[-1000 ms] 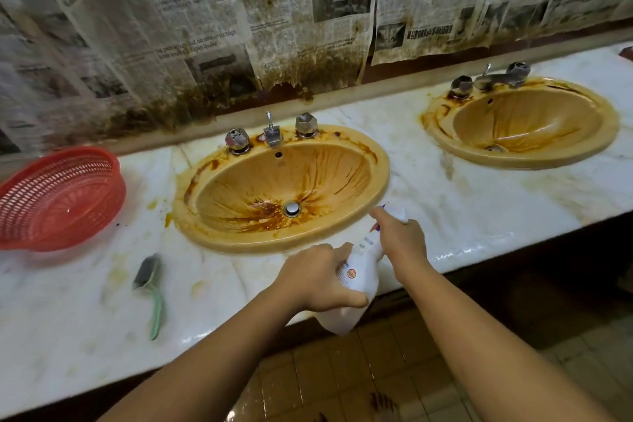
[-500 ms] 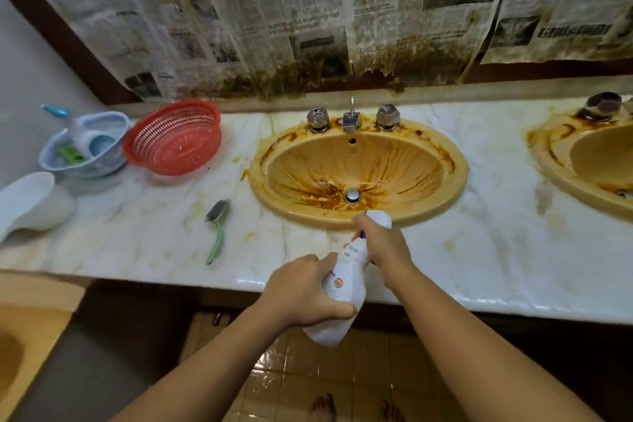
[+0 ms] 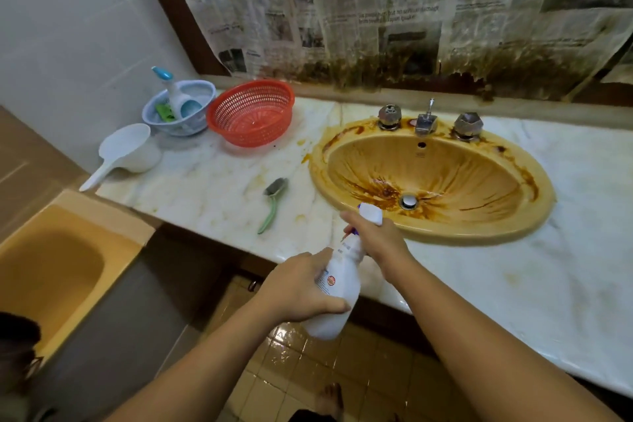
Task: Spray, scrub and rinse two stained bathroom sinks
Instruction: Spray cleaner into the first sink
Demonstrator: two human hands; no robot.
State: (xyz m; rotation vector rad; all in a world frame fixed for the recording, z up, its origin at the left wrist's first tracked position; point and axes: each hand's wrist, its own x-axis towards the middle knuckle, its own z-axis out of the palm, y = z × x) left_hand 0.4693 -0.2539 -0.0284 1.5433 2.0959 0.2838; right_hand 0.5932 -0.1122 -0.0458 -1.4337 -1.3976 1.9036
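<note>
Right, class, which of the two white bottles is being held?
The white plastic spray bottle before the stained yellow sink, gripped by the left hand and right hand; the blue-capped bottle stands in the pale blue plastic bowl.

I see the oval yellow sink (image 3: 479, 178), its bowl streaked brown, darkest round the drain (image 3: 408, 201). The white spray bottle (image 3: 337, 298) tilts toward it, my left hand (image 3: 301, 284) round its body, my right hand (image 3: 376, 236) gripping its neck. The green-handled scrub brush (image 3: 272, 202) lies flat left of the sink.
</note>
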